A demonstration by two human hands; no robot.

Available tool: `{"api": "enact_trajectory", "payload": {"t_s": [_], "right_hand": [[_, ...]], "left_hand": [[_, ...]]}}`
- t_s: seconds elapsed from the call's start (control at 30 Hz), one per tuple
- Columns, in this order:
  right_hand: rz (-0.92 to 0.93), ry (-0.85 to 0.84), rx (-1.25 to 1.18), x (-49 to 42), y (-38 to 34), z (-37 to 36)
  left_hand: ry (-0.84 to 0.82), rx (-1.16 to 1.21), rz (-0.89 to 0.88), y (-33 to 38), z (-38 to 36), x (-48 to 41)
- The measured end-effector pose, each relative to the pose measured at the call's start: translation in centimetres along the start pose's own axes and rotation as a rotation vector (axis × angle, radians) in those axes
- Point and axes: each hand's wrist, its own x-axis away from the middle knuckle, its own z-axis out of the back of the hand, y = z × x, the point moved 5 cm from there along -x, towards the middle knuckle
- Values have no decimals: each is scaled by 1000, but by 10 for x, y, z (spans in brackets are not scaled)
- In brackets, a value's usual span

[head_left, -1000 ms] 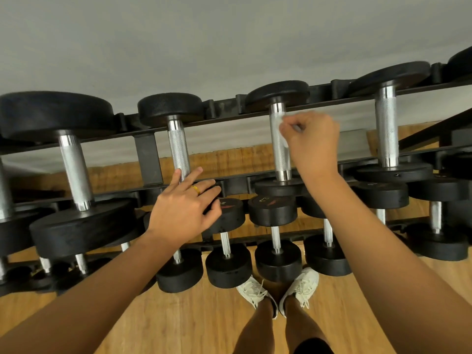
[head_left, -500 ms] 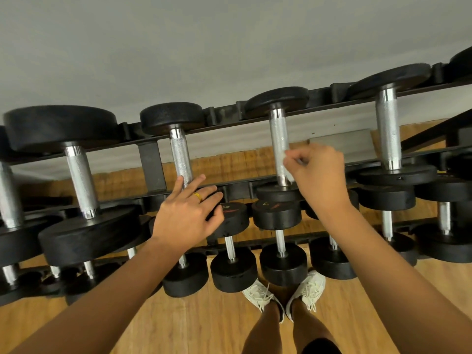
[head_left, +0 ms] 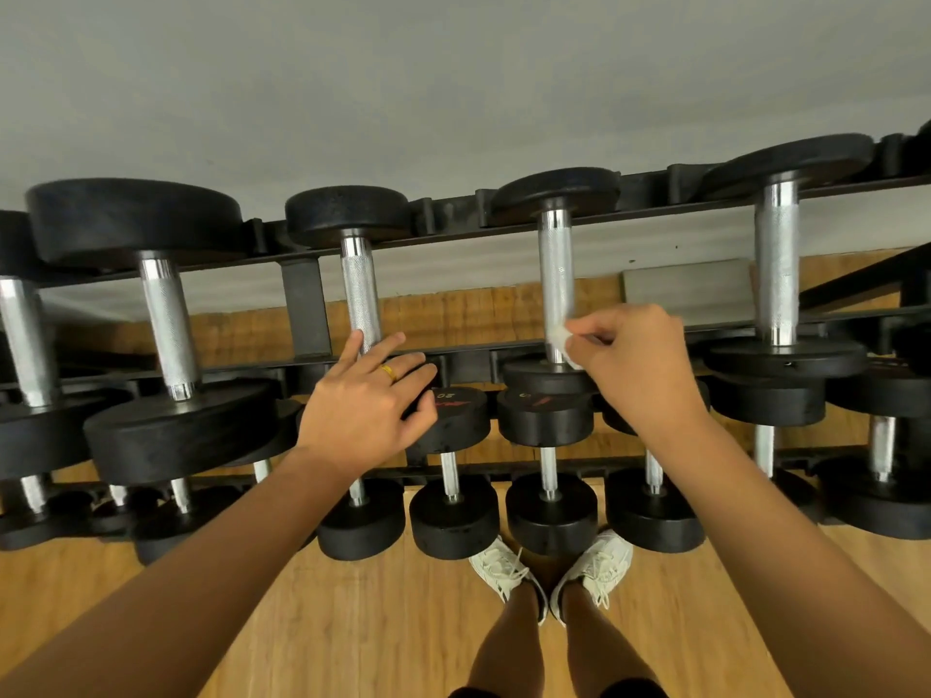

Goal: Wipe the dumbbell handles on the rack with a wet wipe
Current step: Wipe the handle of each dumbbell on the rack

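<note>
- Our right fingers [head_left: 599, 331] are pinching the wipe [head_left: 560, 340], now down the handle [head_left: 554, 274] by the rack's [head_left: 468, 365] front rail.
- Our left fingers [head_left: 385, 347] are still lying spread; we are finishing this handle.

Knurled shiny metal handle [head_left: 555, 274], matt black rubbery heads [head_left: 547, 416], glossy wooden floor [head_left: 352, 622]

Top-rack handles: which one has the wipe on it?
The handle right of the left hand, where the right hand pinches the wet wipe against its lower end.

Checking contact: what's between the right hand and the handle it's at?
The wipe, pinched by the right hand against the handle's lower end; head view.
</note>
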Motion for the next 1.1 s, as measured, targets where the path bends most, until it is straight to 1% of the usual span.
{"api": "enact_trajectory", "payload": {"t_s": [0.1, 0.17, 0.3, 0.37, 0.43, 0.57, 0.67, 0.8, 0.97, 1.1], "right_hand": [[2, 57, -56, -12, -7, 5], [16, 65, -53, -9, -9, 4], [-18, -77, -39, -2, 3, 1], [-34, -114, -43, -10, 4, 5], [-2, -60, -77, -17, -4, 13], [121, 211, -167, -31, -26, 26], [192, 308, -141, -48, -36, 22], [233, 346, -49, -62, -38, 13], [262, 302, 60, -48, -26, 5], [299, 313, 51, -49, -29, 5]], "left_hand": [[-4, -3, -2, -1, -2, 1], [-15, -9, 5, -1, -3, 1], [-27, -11, 11, -1, -4, 2], [-28, -13, 10, 0, -3, 2], [-21, -16, 12, 0, -2, 2], [2, -24, 10, 1, -3, 2], [27, -22, 0, 2, -2, 3], [35, -21, 3, 3, -2, 2], [44, -20, 5, 2, -4, 3], [61, -23, 5, 1, -4, 4]]}}
